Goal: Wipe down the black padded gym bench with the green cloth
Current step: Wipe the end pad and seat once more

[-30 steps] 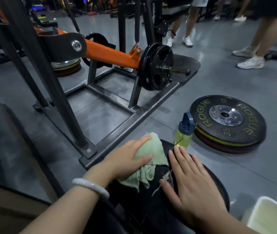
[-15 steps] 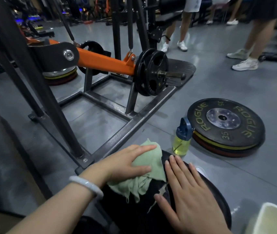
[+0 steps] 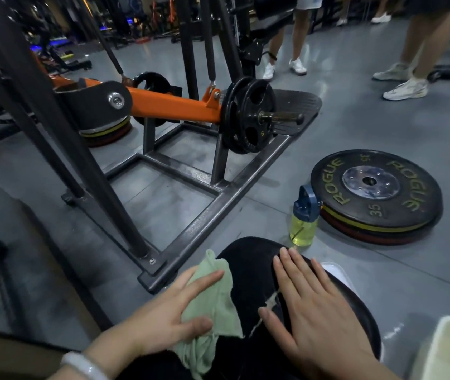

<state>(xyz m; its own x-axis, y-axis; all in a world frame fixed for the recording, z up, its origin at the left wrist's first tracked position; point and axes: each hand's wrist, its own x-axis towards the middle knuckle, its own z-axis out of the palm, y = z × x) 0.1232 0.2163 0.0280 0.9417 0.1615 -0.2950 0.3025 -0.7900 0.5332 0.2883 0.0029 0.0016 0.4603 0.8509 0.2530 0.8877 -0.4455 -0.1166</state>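
Down at the near end of the black padded bench (image 3: 248, 267), the left hand (image 3: 174, 311) presses the green cloth (image 3: 212, 303) flat against the pad's left edge, fingers straight, thumb pinning a fold; that looks like a wiping stroke in progress. Right hand (image 3: 317, 316) lies spread, palm down on the pad, holding nothing, likely steadying it. Just beyond the bench, on the floor, a water bottle (image 3: 304, 215) with a blue cap holds yellow-green liquid, standing upright against the stacked weight plates (image 3: 377, 193).

Single head-worn wide-angle view, forward and down, close over the bench (image 3: 248, 270).
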